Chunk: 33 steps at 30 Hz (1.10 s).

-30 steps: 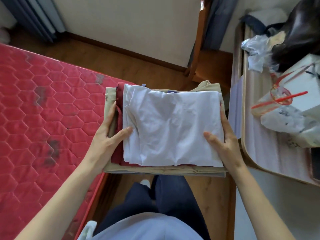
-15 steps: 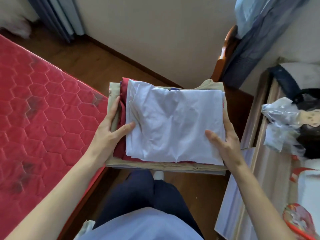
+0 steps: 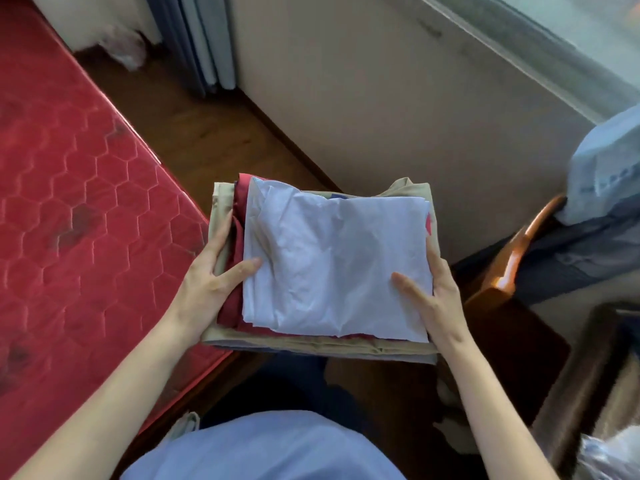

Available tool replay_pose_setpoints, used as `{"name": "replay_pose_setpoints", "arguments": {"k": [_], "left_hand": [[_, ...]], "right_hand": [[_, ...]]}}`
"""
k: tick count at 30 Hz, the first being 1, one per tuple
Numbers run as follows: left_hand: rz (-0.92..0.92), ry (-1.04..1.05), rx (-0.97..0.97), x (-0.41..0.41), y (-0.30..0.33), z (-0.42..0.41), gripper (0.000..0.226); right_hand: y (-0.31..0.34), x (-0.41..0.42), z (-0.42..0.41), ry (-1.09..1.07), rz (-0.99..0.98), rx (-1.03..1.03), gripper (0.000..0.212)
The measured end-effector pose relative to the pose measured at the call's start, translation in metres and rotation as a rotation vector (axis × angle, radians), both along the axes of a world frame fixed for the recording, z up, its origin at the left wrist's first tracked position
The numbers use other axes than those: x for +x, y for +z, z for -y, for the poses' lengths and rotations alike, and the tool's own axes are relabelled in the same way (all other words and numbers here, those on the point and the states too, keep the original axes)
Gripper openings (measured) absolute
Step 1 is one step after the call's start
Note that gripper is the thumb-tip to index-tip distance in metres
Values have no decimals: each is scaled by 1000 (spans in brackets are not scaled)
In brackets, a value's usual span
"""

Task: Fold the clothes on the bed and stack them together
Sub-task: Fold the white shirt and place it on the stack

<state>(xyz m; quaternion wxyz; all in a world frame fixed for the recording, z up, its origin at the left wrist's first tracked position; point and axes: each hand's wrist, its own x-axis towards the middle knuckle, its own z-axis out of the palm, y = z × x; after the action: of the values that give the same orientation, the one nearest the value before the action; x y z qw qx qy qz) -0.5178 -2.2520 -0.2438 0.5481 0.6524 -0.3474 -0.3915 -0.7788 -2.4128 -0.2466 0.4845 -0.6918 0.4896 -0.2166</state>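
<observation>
Holding the folded stack (image 3: 329, 265) clear of the red mattress (image 3: 86, 209), left hand (image 3: 211, 282) and right hand (image 3: 429, 296) clamping its sides, thumbs pressed on the white top piece. Turned further from the bed than a second ago, so likely being carried off. Wall ahead, chair (image 3: 512, 258) close right.

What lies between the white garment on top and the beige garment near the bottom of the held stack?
A dark red garment, showing at the stack's left edge between the white garment and the beige garment, in the head view.
</observation>
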Motion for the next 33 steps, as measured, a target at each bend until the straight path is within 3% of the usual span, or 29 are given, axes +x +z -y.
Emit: {"name": "replay_pose_setpoints", "arguments": {"k": [8,15,25,33], "left_hand": [[68,205,10,58,9,85,88],[-44,546,174,96,-21,152,87],[-90,761,133,182,-25,286,84],[-115,1110,132,249,-22,301,78]], "right_hand": [[10,90,136,213,40,15,77],[-8,190,257,451,-9,65,74],[4,337,417,674,-60,41,72],[0,502,452,1015,-88,23,71]]}}
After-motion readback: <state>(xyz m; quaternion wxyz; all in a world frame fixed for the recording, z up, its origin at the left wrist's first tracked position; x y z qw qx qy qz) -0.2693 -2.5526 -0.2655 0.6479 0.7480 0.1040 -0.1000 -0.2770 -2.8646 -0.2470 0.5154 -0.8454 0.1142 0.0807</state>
